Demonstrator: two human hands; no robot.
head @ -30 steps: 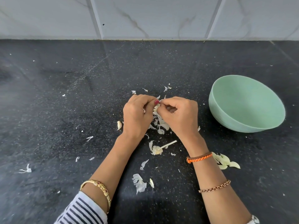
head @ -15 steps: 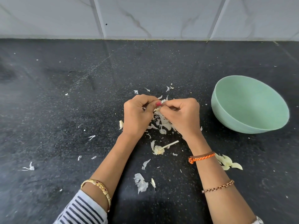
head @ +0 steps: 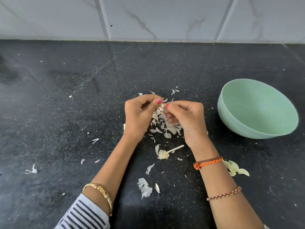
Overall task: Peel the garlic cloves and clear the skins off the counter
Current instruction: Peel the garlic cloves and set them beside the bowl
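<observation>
I see both hands raised just over the black bench (head: 66,113), meeting fingertip to fingertip on one small garlic clove (head: 162,105). The left hand (head: 140,116) has its grip closed, thumb and curled fingers pinching the clove's left side; the right hand (head: 186,118) pinches it from the right (thumbnail against it). Loose skins (head: 166,128) lie heaped beneath the hands, more scattered nearer me. A green bowl (head: 257,109) sits well right.

Two hands, left hand (head: 138,116) and right hand (head: 186,119); one green bowl (head: 257,109); three bracelets; many garlic skins (head: 165,126)
</observation>
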